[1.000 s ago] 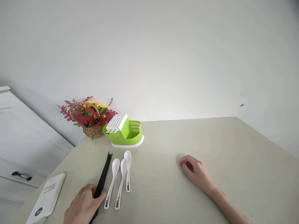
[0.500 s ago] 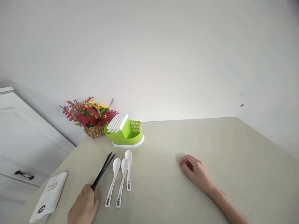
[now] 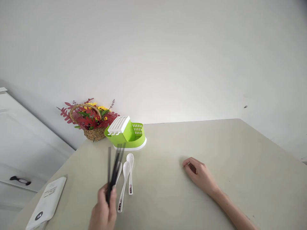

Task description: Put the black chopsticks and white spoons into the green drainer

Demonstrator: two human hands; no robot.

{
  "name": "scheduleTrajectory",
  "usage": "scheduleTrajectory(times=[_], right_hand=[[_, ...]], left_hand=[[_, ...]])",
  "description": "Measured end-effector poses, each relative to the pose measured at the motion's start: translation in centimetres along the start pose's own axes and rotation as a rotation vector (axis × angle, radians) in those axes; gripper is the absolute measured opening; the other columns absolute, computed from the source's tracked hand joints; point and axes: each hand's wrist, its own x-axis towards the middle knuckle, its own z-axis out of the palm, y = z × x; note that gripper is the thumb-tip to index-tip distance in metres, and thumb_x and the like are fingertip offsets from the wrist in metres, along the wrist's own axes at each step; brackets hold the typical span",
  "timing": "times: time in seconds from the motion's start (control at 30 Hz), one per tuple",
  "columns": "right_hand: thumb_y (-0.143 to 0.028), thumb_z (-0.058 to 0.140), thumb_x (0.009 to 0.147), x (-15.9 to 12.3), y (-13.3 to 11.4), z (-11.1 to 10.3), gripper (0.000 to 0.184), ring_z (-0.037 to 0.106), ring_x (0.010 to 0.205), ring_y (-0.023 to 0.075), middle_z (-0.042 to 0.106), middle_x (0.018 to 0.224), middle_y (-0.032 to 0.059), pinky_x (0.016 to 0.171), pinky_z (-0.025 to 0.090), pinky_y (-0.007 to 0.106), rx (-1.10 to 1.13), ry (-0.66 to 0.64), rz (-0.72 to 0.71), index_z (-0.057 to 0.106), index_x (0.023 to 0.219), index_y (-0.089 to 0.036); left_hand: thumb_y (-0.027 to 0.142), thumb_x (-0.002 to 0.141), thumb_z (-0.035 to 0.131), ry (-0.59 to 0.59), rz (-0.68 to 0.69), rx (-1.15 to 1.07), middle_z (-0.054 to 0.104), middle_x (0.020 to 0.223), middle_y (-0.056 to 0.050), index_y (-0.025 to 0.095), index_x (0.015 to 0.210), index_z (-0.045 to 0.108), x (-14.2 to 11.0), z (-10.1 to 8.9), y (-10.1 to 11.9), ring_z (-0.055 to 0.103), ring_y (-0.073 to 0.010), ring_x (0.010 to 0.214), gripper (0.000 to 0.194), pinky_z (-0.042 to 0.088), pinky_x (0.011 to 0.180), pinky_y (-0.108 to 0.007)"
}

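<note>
My left hand [image 3: 103, 210] is closed around a bundle of black chopsticks [image 3: 114, 169], held off the table with the tips pointing up and away, blurred by motion. Just right of them lie three white spoons [image 3: 126, 179] side by side on the table, bowls toward the far side; one is partly hidden behind the chopsticks. Beyond the spoons stands a green cutlery holder [image 3: 130, 135] with a white slotted top. My right hand [image 3: 200, 175] rests on the table to the right, fingers loosely curled, nothing visible in it.
A wicker basket of red and yellow flowers [image 3: 90, 119] stands against the wall, left of the holder. A white flat packet [image 3: 46, 201] lies at the table's [image 3: 240, 159] near left edge. A white cabinet with a dark handle [image 3: 20, 180] is at the left.
My left hand has lifted the chopsticks off the table and swung them rightward and more upright, over the spoons. My right hand has stayed in place.
</note>
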Motion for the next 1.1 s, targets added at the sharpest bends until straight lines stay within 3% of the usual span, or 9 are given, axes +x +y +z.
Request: scheduleTrajectory(times=[0.17,0.4,0.67,0.77,0.93,1.1], right_hand=[[-0.032,0.047,0.094,0.1,-0.2,-0.1,0.023,0.058,0.064,0.0175,0.071,0.081,0.0027,0.061,0.046,0.03,-0.002,0.017,-0.012,0.069,0.09,-0.025],[-0.03,0.046,0.096,0.1,-0.2,-0.2,0.023,0.058,0.065,0.0172,0.07,0.083,0.0018,0.063,0.046,0.03,-0.015,-0.002,-0.008,0.068,0.092,-0.025],[-0.03,0.047,0.098,0.2,-0.3,-0.2,0.023,0.06,0.067,0.017,0.071,0.086,0.002,0.065,0.047,0.03,0.012,-0.01,-0.009,0.068,0.092,-0.025],[-0.03,0.047,0.098,0.3,-0.2,-0.2,0.024,0.06,0.067,0.0173,0.072,0.087,0.0027,0.064,0.048,0.03,0.018,-0.001,-0.025,0.069,0.093,-0.024],[-0.033,0.047,0.099,0.2,-0.2,-0.2,0.024,0.06,0.069,0.0183,0.073,0.091,0.0042,0.065,0.049,0.031,0.043,0.0,-0.019,0.069,0.093,-0.024],[-0.034,0.047,0.096,0.2,-0.1,-0.2,0.024,0.059,0.065,0.018,0.07,0.083,0.0034,0.064,0.048,0.031,0.082,0.055,-0.001,0.068,0.093,-0.024]], left_hand=[[0.049,0.107,0.031,-0.324,0.234,0.049,0.077,0.082,-0.005,0.025,0.122,0.054,-1.5,4.2,3.7,0.077,-0.0261,0.073,0.036,0.054,0.06,-0.031],[0.033,0.11,0.025,-0.396,0.475,0.278,0.077,0.081,-0.005,0.022,0.121,0.054,-1.6,8.4,6.6,0.074,-0.0232,0.062,0.032,0.044,0.052,-0.029],[0.023,0.107,0.035,-0.403,0.57,0.342,0.078,0.11,-0.011,0.022,0.137,0.051,-1.4,10.3,8.0,0.079,-0.0252,0.077,0.035,0.052,0.059,-0.031],[0.019,0.103,0.04,-0.345,0.605,0.312,0.076,0.115,-0.013,0.021,0.14,0.05,-1.7,10.9,7.9,0.079,-0.0262,0.088,0.039,0.056,0.064,-0.032],[0.023,0.103,0.046,-0.173,0.669,0.224,0.073,0.109,-0.012,0.021,0.132,0.055,-2.3,11.4,7.7,0.074,-0.0285,0.1,0.031,0.061,0.081,-0.042],[0.031,0.105,0.049,-0.129,0.681,0.151,0.071,0.105,-0.011,0.021,0.13,0.057,-2.6,11.0,7.8,0.071,-0.0281,0.096,0.029,0.06,0.082,-0.044]])
